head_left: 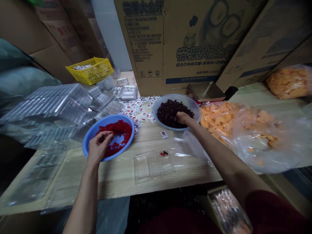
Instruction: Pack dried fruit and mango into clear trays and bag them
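My left hand point(99, 144) is over the near left part of a blue bowl point(88, 138) of small red candy-like pieces point(123, 128). Its thumb and fingertips are pinched together, and what lies between them is too small to make out. My right hand point(182, 118) reaches into a pale translucent bowl point(197, 113) of dark, nearly black pieces point(170, 110). Its fingers are curled down among them, the tips hidden. Between the bowls and nearer to me lies a clear plastic compartment tray point(151, 167). One compartment holds a red piece point(162, 154) and a dark piece point(165, 152).
Stacked clear trays point(56, 100) fill the left side, with a yellow basket point(90, 73) behind. Small white sachets point(136, 109) lie scattered between the bowls. Bags of orange pieces point(219, 118) are on the right, near a metal tin point(207, 91). Large cardboard boxes point(156, 42) stand behind.
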